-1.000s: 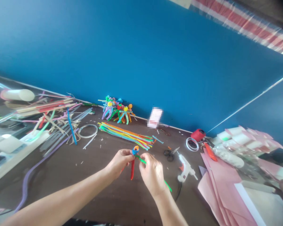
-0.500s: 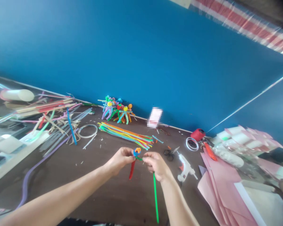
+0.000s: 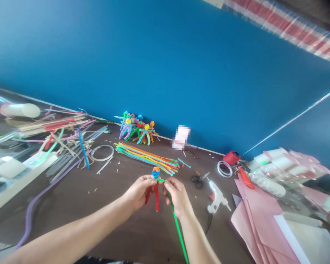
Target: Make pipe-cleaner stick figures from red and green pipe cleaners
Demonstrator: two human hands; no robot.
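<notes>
Pinching the figure [image 3: 156,173], the left hand [image 3: 142,188] grips beneath its head.

A person's left hand [image 3: 141,189] grips a blue-and-orange figure [image 3: 156,173] with red legs while the right hand [image 3: 176,192] pinches a green stem [image 3: 177,225], both nearer the camera than the stem bundle [image 3: 147,157]; finished-looking figures [image 3: 137,129] stand beyond the bundle, scissors [image 3: 198,180] to its right.

Left hand [image 3: 142,190], right hand [image 3: 176,194] | grips pinched, facing | forearms converging
</notes>
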